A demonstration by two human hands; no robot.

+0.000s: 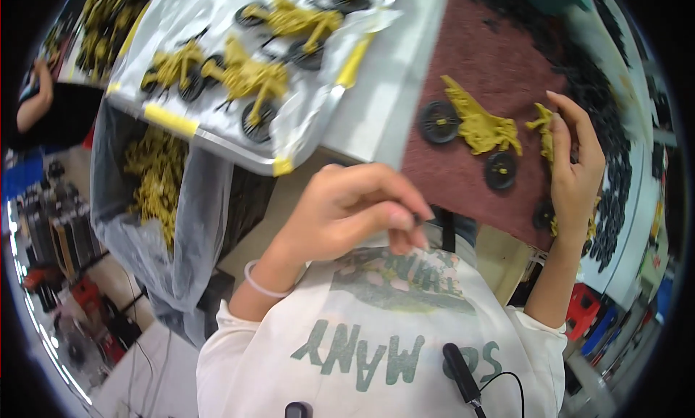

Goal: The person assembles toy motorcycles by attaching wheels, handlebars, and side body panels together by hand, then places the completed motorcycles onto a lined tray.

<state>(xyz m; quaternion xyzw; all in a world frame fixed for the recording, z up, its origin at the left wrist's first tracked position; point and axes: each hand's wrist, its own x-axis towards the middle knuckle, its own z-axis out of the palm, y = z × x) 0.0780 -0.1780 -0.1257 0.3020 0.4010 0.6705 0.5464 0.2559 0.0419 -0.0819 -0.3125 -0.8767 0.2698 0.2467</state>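
My left hand (355,209) is raised in front of my shirt, thumb and fingers pinched together around a small dark thing too blurred to name. Over the right side of the dark red cloth, my right hand (578,153) curls its thumb and forefinger about a slim yellow plastic part (541,124). To the left of that hand a yellow toy motorcycle body (486,130) lies on the cloth. One black spoked wheel (439,122) is at its left end, and another black wheel (499,170) lies just below it.
Several yellow toy motorcycles with black wheels (253,77) stand on a lined tray (217,151) at the left. Below it hangs a plastic-lined bin (108,193) of yellow parts (156,175). Black parts (615,150) heap along the cloth's right edge. Another person's arm (38,99) shows far left.
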